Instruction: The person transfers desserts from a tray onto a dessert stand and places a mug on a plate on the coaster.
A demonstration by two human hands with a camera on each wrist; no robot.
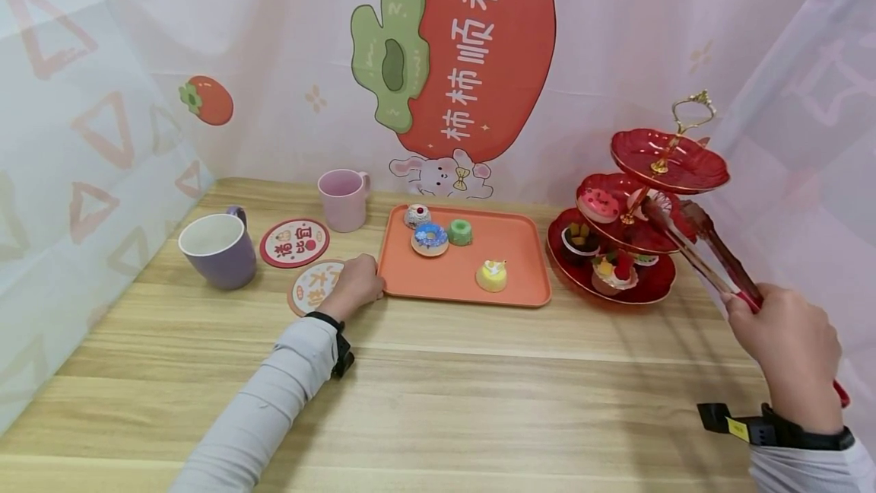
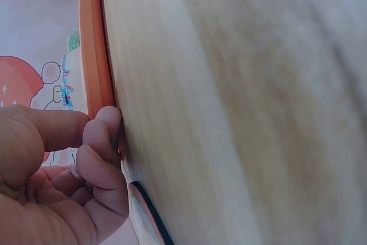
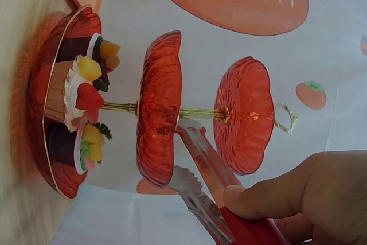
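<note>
My left hand (image 1: 357, 284) pinches the front left corner of an orange tray (image 1: 445, 268); the left wrist view shows thumb and fingers on its rim (image 2: 96, 44). On the tray are a blue doughnut (image 1: 430, 240), a white cake with a red top (image 1: 417, 215), a green ring-shaped cake (image 1: 460, 232) and a yellow cake (image 1: 491, 275). My right hand (image 1: 794, 333) grips red-handled tongs (image 3: 209, 159), their tips spread at the middle tier of a red stand (image 1: 671, 173). A pale pink pastry (image 1: 642, 202) lies by the tips; whether they touch it, I cannot tell.
A pink dotted pastry (image 1: 599, 205) shares the middle tier. Several cupcakes, one strawberry-topped (image 1: 614, 274), fill the bottom tier. A purple mug (image 1: 222, 257), a pink mug (image 1: 344, 208), a red-rimmed coaster (image 1: 294, 243) and an orange-lettered coaster (image 1: 311, 287) stand left of the tray.
</note>
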